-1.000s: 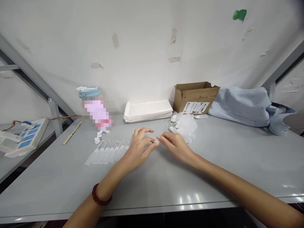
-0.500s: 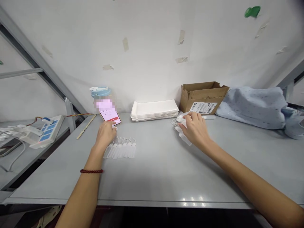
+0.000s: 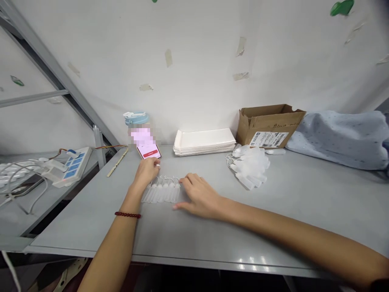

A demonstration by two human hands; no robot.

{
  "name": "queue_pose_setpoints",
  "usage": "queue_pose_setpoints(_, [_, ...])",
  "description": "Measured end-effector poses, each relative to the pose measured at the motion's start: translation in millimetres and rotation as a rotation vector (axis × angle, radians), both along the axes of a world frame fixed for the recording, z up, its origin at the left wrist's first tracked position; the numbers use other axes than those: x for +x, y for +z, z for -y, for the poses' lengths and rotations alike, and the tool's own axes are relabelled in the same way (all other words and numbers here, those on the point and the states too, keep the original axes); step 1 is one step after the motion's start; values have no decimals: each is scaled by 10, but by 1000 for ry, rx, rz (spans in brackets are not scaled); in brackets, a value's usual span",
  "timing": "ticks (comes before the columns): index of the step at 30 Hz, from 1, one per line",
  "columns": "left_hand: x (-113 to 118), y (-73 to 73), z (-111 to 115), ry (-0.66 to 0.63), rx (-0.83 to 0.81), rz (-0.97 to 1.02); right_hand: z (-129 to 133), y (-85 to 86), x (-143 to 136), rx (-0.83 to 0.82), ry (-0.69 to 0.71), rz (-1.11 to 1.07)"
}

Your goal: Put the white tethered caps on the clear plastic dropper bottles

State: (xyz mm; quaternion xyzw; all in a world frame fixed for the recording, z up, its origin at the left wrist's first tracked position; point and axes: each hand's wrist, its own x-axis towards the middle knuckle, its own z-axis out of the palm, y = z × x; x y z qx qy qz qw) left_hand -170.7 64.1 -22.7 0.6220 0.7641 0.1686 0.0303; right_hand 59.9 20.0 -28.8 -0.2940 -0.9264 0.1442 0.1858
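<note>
Several translucent tags with white string loops (image 3: 162, 194) lie side by side in a row on the grey table (image 3: 182, 235). At the row's upper left, my left hand (image 3: 146, 172) has its fingers closed by the loops, with a small white piece at its fingertips. My right hand (image 3: 199, 196) is at the row's right end, thumb and fingers apart, with nothing visible between them. A loose pile of similar tags (image 3: 251, 164) lies to the right, in front of the cardboard box.
Along the wall stand a lit phone (image 3: 148, 150), a blue-lidded container (image 3: 136, 118), a stack of white envelopes (image 3: 205, 142), an open cardboard box (image 3: 269, 125) and a pale blue cloth (image 3: 337, 138). A power strip (image 3: 74, 166) with cables is at the left.
My right hand has left the tag pile and moved left to the row's right end, its fingers opening. My left hand stays by the row's upper left. The view has shifted slightly.
</note>
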Motion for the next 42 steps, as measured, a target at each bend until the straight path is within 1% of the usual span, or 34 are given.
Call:
queue_pose_setpoints(4, [50, 32, 21, -4, 36, 75, -55, -62, -229, -66, -24, 29])
queue_pose_setpoints(6, [83, 59, 28, 1, 59, 131, -74, -80, -267, -92, -38, 30])
queue_pose_setpoints(8, [129, 105, 44, 5, 85, 206, -83, -81, -235, -111, -52, 19])
queue_pose_setpoints(11, [253, 222, 120, -43, 97, 374, -78, -62, -25, -117, -75, -41])
queue_pose_setpoints(14, [465, 349, 267, -200, 24, 576, -66, -60, 334, -175, -115, -200])
queue_pose_setpoints(15, [554, 375, 319, -270, -21, 655, -64, -64, 461, -196, -148, -229])
queue_pose_setpoints(16, [649, 389, 367, -365, -93, 810, -62, -68, 580, -218, -190, -262])
queue_pose_setpoints(18, [846, 374, 438, -475, -186, 1022, -62, -70, 772, -277, -242, -331])
queue_pose_setpoints(19, [942, 351, 460, -515, -224, 1092, -62, -67, 838, -290, -256, -362])
queue_pose_setpoints(21, [1114, 292, 487, -542, -233, 1176, -62, -59, 914, -269, -253, -404])
queue_pose_setpoints(23, [1242, 242, 508, -519, -196, 1199, -59, -56, 934, -208, -235, -409])
queue_pose_setpoints(26, [1348, 204, 549, -462, -122, 1201, -38, -79, 921, -144, -201, -372])
queue_pose_setpoints(30, [1397, 176, 589, -451, -65, 1264, 11, -127, 878, -47, -120, -326])
queue_pose_setpoints(33, [1408, 153, 592, -462, -75, 1317, 36, -146, 844, 18, -68, -339])
queue_pose_setpoints(38, [1390, 152, 586, -461, -92, 1343, 42, -157, 833, 22, -61, -329])
queue_pose_setpoints(42, [1374, 187, 593, -438, -77, 1303, 42, -167, 854, 7, -67, -287])
